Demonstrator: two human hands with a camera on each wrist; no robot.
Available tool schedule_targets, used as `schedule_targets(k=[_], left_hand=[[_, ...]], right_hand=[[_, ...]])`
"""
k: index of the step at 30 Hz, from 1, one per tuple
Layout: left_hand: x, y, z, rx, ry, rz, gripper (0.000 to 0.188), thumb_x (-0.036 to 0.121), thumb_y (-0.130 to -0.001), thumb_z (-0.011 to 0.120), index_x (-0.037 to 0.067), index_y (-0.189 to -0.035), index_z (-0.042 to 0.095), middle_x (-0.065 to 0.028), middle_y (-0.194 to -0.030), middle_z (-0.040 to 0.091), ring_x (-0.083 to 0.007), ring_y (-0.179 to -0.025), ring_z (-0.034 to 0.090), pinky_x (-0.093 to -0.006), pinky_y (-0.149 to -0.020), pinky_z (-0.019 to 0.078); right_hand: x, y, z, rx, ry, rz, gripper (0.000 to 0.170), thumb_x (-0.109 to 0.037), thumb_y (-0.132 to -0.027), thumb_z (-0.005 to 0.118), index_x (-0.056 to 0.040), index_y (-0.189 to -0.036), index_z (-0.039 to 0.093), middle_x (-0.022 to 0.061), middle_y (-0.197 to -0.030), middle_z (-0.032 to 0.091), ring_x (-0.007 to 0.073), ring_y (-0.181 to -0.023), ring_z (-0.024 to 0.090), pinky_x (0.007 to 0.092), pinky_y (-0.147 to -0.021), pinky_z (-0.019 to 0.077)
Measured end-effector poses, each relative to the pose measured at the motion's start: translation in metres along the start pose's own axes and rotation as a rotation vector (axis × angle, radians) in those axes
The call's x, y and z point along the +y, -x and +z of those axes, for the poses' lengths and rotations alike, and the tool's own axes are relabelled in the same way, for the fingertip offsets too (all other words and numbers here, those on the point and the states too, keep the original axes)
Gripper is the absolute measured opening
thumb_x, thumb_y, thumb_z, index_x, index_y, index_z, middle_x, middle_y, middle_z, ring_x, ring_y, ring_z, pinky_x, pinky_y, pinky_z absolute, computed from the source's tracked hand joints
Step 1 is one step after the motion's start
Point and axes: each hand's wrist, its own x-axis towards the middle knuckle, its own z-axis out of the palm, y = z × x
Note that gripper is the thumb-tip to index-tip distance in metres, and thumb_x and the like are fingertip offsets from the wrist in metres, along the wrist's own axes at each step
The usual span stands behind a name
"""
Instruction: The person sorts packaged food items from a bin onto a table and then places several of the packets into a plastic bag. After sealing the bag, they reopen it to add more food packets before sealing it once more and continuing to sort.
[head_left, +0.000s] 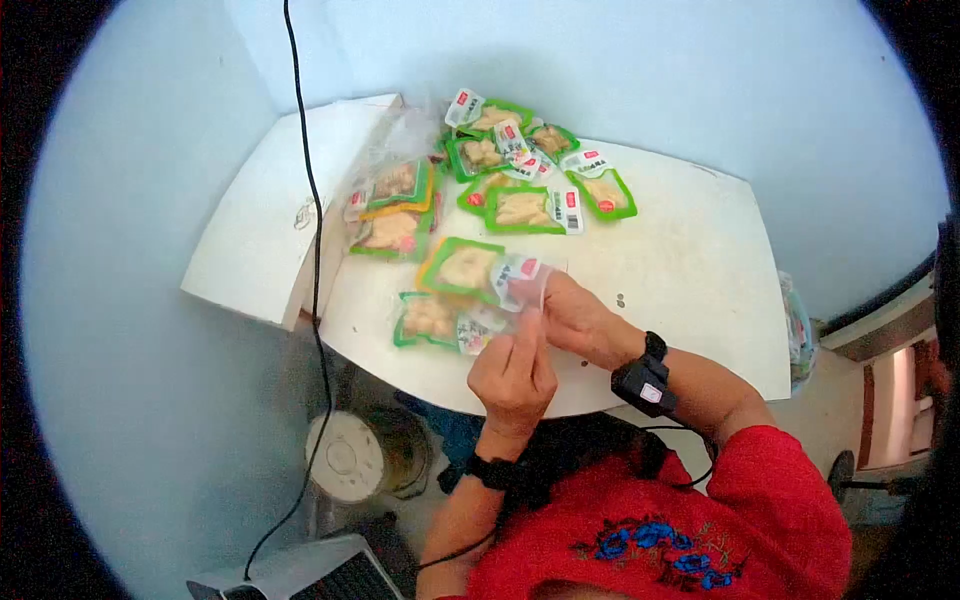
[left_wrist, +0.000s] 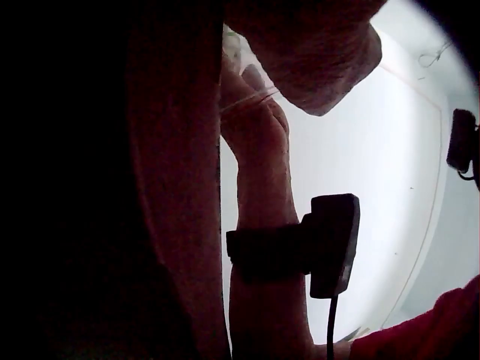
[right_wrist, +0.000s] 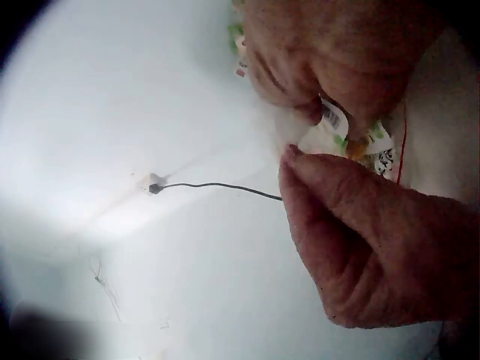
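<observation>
In the head view, the right hand (head_left: 585, 325) holds the top edge of a clear plastic bag (head_left: 542, 290) between thumb and fingers. Close beside it, the left hand (head_left: 515, 378) pinches the same bag with its fingertips. A green and yellow food packet (head_left: 465, 268) with a white label shows through the plastic, tilted above the table. Under it is a second green-edged packet (head_left: 428, 318); whether it lies inside the bag I cannot tell. The right wrist view shows both hands close together, with a printed label (right_wrist: 334, 118) between them.
Several green-edged packets (head_left: 523, 208) lie at the back of the white table (head_left: 690, 290). More packets (head_left: 390, 232) are at the left in clear plastic. A white panel (head_left: 255, 225) stands left of the table. A black cable (head_left: 318, 230) hangs in front of it.
</observation>
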Motion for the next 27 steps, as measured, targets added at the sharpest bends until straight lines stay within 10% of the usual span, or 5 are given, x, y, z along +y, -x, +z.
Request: schedule_targets(k=[3,27], left_hand=[[0.001,-0.001,-0.002,-0.012,-0.002,-0.003,0.021,0.002,-0.081,0.068,0.002,-0.102,0.07,-0.0095,-0.068,0.059,-0.0243,-0.052,0.053,-0.0342,-0.047,0.0426],[-0.001,-0.001,0.002,-0.01,0.018,0.02,0.022,0.001,-0.081,0.069,0.003,-0.103,0.07,-0.0077,-0.062,0.053,-0.0228,-0.048,0.049,-0.0342,-0.043,0.0395]], right_hand=[[-0.02,0.002,0.029,0.232,-0.428,0.191,0.025,-0.009,-0.094,0.053,0.005,-0.114,0.059,0.0127,-0.112,0.063,0.0225,-0.103,0.061,0.0347,-0.089,0.0519],[-0.003,0.015,-0.008,0.23,-0.13,0.349,0.027,-0.01,-0.093,0.058,0.0079,-0.113,0.056,0.0133,-0.113,0.06,0.0207,-0.1,0.063,0.0282,-0.086,0.0553]])
